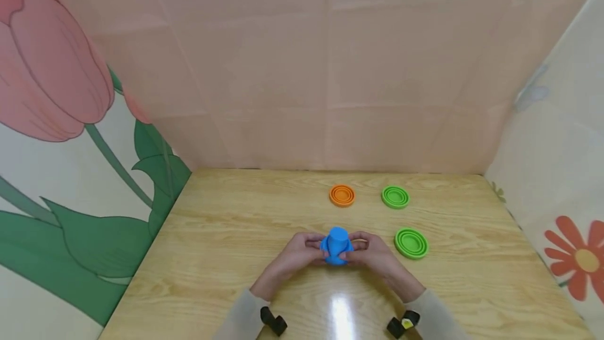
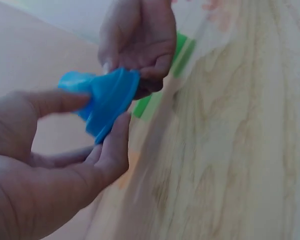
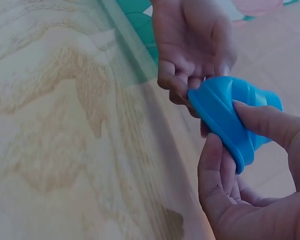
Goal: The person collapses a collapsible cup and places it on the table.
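Note:
A blue collapsible cup (image 1: pixel 337 243) is held between both hands above the wooden table, its narrow end up and its wide rim below. On one side my left hand (image 1: pixel 300 251) pinches it, thumb on the folded wall and fingers under the rim. From the other side my right hand (image 1: pixel 374 254) grips it the same way. In the right wrist view the blue cup (image 3: pixel 227 117) is partly extended, with its wall bent out of round. The left wrist view shows the cup (image 2: pixel 107 100) tilted, the thumb blurred against it.
A flattened orange collapsible cup (image 1: pixel 342 195) lies beyond the hands. Right of it sits a flat green cup (image 1: pixel 395 197), and a second green cup (image 1: pixel 411 243) lies nearer, beside the right hand. A pink wall (image 1: pixel 325 67) closes off the wooden table's (image 1: pixel 226 214) back edge.

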Demonstrator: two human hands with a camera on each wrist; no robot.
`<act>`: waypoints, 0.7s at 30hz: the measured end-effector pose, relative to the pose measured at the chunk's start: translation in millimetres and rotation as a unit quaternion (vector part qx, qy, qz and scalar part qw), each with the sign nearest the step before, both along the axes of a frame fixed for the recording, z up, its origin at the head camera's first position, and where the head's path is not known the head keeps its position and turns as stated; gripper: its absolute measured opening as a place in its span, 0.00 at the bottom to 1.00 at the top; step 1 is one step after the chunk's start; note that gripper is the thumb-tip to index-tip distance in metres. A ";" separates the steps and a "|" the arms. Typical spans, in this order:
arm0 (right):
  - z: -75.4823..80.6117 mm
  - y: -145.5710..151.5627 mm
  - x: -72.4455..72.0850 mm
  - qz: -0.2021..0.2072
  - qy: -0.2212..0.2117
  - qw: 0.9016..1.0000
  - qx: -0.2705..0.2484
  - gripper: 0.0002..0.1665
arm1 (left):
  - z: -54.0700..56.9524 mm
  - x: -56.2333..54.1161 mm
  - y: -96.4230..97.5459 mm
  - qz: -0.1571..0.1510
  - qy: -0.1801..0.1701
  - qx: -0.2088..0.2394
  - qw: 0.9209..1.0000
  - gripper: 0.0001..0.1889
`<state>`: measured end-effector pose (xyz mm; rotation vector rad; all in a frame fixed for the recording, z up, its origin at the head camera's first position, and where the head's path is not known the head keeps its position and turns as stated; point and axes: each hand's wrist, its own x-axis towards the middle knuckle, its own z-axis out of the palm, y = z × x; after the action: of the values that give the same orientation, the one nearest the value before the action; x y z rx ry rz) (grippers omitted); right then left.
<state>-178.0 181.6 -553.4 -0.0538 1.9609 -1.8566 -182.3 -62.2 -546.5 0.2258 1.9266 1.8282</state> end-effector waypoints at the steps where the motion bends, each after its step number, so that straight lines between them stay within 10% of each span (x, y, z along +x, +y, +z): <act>1: 0.3 0.6 -0.1 0.000 0.000 1.000 0.002 0.40 | -0.3 -0.9 -1.3 -0.011 -0.002 0.004 1.000 0.27; 8: 2.9 3.6 0.1 0.006 0.007 1.000 0.016 0.40 | -5.4 -4.3 -2.1 -0.039 0.002 0.014 0.999 0.33; 21: 2.9 5.9 0.4 0.001 0.010 0.999 0.045 0.38 | -12.5 -1.3 7.8 0.029 0.067 -0.052 0.996 0.31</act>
<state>-177.6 187.6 -550.5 -0.0479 2.0541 -1.7716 -183.6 -54.3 -559.0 0.2658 2.1337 1.7841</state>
